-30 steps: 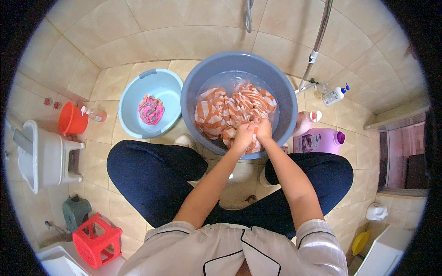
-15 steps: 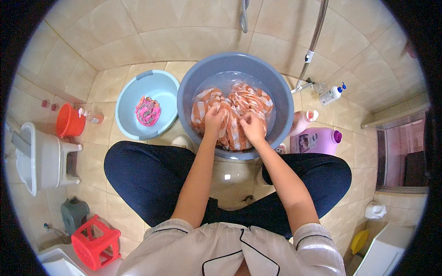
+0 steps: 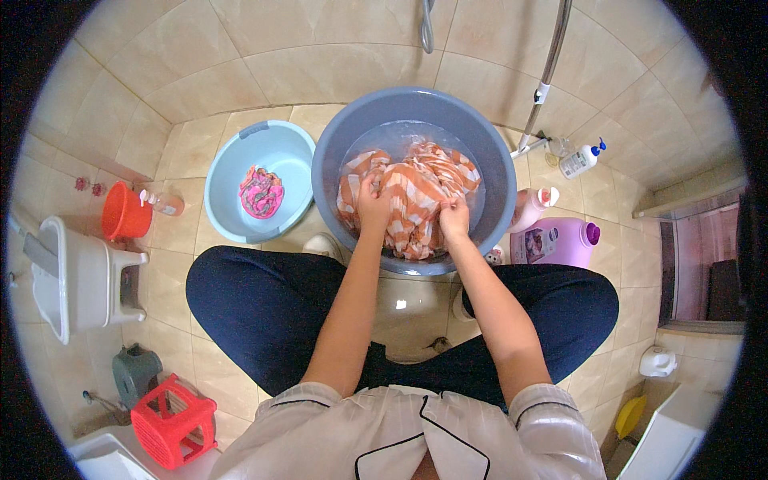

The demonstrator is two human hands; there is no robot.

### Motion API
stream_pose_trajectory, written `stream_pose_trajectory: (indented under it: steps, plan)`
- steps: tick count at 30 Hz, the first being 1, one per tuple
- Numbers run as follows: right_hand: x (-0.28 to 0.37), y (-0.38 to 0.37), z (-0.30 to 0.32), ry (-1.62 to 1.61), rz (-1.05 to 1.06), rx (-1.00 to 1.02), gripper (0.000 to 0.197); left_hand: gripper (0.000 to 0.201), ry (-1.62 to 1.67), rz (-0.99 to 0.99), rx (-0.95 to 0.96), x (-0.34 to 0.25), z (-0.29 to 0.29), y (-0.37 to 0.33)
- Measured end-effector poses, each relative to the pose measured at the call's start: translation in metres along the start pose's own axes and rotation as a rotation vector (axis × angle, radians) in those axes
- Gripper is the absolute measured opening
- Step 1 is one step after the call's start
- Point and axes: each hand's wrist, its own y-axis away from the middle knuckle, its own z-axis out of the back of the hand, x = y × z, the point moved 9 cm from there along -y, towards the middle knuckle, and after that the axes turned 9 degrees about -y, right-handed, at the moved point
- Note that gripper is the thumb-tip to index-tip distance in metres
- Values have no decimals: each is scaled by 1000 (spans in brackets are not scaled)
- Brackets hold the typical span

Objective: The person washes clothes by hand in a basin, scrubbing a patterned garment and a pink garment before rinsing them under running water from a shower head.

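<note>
A large grey-blue basin [image 3: 328,128] holds water and a soaked orange-and-white checked cloth [image 3: 412,200], bunched up and partly above the water. My left hand [image 3: 374,206] grips the cloth left of its middle, fingers closed on a fold. On the right side of the bundle, my right hand [image 3: 454,219] pinches another part of it. Between the two hands the fabric is stretched fairly flat. What kind of item the cloth is, I cannot make out.
Left of it stands a light blue basin [image 3: 228,220] with a pink-and-grey cloth [image 3: 262,194]. At right are a purple jug [image 3: 556,242], a pink bottle [image 3: 530,210] and a white pump bottle [image 3: 579,162]. A red bucket [image 3: 124,212] and red stool [image 3: 172,424] stand left.
My right hand has shifted right and closed on the cloth's edge. The fabric between my hands has spread out flatter, and the whole view has moved slightly.
</note>
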Motion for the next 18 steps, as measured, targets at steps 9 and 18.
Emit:
stream_pose_trajectory:
  steps: [9, 18]
  plan:
    - [126, -5, 69, -219, 284, -156, 28, 36, -156, 25, 111, 27, -56, 39]
    - [260, 12, 218, -207, 598, -335, 23, 33, 126, -254, -165, -109, 105, -12]
